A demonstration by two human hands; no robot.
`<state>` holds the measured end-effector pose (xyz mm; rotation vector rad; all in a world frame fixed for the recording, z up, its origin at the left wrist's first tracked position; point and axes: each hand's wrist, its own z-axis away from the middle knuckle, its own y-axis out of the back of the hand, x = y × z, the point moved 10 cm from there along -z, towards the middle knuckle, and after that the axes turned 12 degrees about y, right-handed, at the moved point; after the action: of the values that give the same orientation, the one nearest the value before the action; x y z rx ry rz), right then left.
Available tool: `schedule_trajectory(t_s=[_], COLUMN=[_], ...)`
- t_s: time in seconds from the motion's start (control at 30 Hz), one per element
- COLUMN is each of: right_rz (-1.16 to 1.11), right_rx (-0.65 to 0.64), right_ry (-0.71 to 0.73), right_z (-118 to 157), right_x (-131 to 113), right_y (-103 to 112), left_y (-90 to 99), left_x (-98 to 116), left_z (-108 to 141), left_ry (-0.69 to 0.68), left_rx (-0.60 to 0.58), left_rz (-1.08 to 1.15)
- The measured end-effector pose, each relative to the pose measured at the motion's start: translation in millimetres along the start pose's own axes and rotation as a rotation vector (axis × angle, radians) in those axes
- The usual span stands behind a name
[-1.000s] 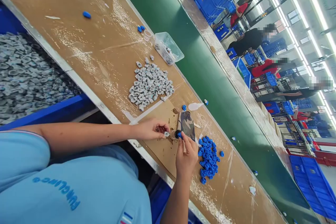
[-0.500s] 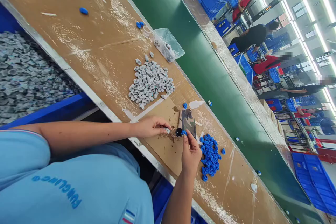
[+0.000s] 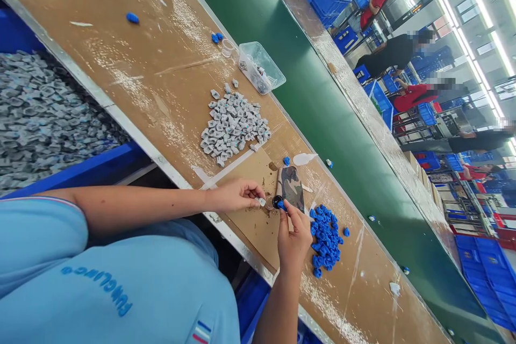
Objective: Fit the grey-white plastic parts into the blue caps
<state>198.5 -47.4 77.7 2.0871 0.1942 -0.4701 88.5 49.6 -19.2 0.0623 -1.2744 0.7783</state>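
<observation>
My left hand (image 3: 245,196) is closed in a pinch on a small grey plastic piece (image 3: 261,201). Between the fingers of my right hand (image 3: 295,226) is a small blue piece (image 3: 282,205), held against the black mouth (image 3: 278,202) of a small clear container (image 3: 269,202). The container is on a brown cardboard sheet (image 3: 250,231) marked with dark stains. Just beyond it lies a camouflage-patterned object (image 3: 291,185). A heap of grey pieces (image 3: 234,128) is to the left of my hands, and a heap of blue pieces (image 3: 325,239) to the right.
Behind the grey heap stands a clear plastic box (image 3: 262,69) with small parts. A blue crate (image 3: 80,169) of grey pieces is at the near left. A green conveyor belt (image 3: 306,107) runs along the table's far side, carrying several small pieces. Other people sit and stand beyond.
The blue piece in my right hand has tilted and come down onto the black mouth. My left hand has barely moved, its grey piece now more visible. The whole view has shifted slightly.
</observation>
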Motion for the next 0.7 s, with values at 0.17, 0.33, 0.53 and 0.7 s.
schedule_trajectory(t_s=[0.17, 0.33, 0.53, 0.7], right_rz=[-0.280, -0.399, -0.387, -0.379], right_rx=[0.025, -0.026, -0.071, -0.094], right_ry=[-0.220, -0.265, -0.214, -0.187], right_z=[17, 25, 21, 18], right_x=[7, -6, -14, -15], right_y=[-9, -28, -31, -27], left_y=[-0.2, -3.0, -7.0, -12.9], left_x=[0, 3, -1, 0], left_z=[2, 7, 7, 9], left_ry=[-0.040, -0.070, -0.053, -0.049], left_rx=[0.003, -0.023, -0.071, -0.150], left_rz=[-0.008, -0.050, -0.089, -0.055])
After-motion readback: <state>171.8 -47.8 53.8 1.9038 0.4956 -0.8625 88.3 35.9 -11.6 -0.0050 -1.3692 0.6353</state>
